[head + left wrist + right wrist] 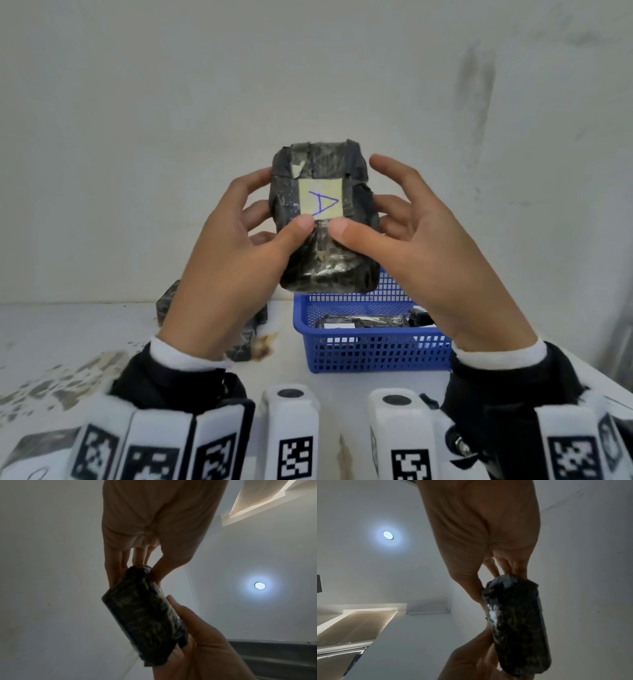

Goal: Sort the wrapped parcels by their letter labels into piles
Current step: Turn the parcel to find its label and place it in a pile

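Observation:
I hold a black wrapped parcel (329,250) up in front of the wall with both hands. Its pale label (321,198) carries a blue letter A, turned on its side. My left hand (278,205) grips the parcel's left side, thumb on the front just below the label and fingers curled behind. My right hand (359,197) grips the right side the same way, its index finger raised off the top corner. The left wrist view shows the parcel (145,615) pinched between fingers (115,572) and thumb. In the right wrist view the parcel (517,626) hangs below my right hand (493,580).
A blue mesh basket (373,353) stands on the white table right of centre, with dark wrapped parcels (363,322) inside. More black parcels (168,305) lie on the table behind my left wrist, and another parcel (34,445) lies at the near left edge.

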`<state>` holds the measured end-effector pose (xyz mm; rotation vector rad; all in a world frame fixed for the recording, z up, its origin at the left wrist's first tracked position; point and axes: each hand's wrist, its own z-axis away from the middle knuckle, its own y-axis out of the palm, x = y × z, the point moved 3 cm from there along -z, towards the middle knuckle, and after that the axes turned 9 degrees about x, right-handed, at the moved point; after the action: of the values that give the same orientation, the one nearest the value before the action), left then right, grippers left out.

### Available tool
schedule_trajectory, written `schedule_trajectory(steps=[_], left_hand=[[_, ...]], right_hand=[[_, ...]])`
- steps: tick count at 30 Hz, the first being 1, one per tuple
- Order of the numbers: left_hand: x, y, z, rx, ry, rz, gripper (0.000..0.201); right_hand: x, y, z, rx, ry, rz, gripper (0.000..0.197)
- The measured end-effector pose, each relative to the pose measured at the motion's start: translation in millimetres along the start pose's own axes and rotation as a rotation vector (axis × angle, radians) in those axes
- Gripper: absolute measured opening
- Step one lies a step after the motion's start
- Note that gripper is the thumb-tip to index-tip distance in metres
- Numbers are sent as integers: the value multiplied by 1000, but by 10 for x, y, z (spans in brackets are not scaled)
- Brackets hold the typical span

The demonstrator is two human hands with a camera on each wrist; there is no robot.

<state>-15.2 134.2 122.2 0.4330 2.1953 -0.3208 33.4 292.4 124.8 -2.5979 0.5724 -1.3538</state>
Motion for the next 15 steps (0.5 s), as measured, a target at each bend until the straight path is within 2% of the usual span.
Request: schedule_trajectory(steps=[3,9,13,15], left_hand=[[0,-16,-6,-7,13,-45,44],[32,-57,-19,2,23,-95,28],[20,-64,-15,14,16,-127,26],[11,-60,-12,-2,9,-133,18]], right_hand=[[-12,18,-7,-6,11,11,81],[49,23,10,-3,7,14,55],[50,26,8,-16,17,60,47],[58,22,10,-17,29,87,46]])
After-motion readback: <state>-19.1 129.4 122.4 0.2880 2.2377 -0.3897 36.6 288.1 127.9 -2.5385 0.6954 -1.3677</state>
